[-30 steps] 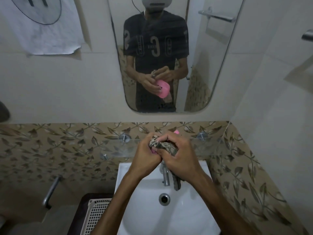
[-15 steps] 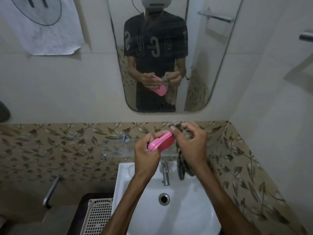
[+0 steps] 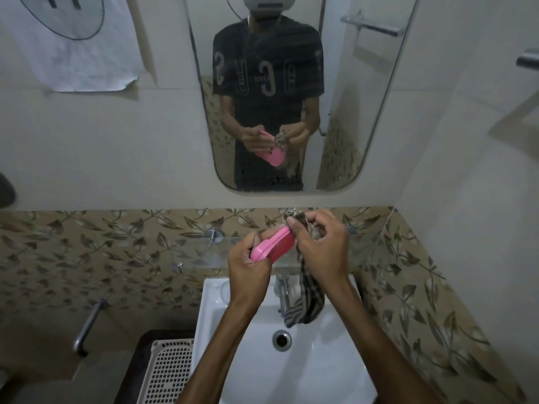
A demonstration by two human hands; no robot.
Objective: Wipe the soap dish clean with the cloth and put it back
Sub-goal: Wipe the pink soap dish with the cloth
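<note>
My left hand grips a pink soap dish, held tilted on its edge above the back of the white sink. My right hand pinches a checked cloth against the dish's upper right end. The rest of the cloth hangs down beside the tap. The mirror shows both hands with the dish and cloth from the front.
A glass shelf on chrome pegs runs along the leaf-patterned tiles behind the sink. A white perforated basket sits at the sink's left, with a metal handle further left. A side wall closes in on the right.
My hands have parted: a second ago both were bunched over the cloth and dish. The dish now shows tilted in my left hand and the right has moved right with the cloth.
</note>
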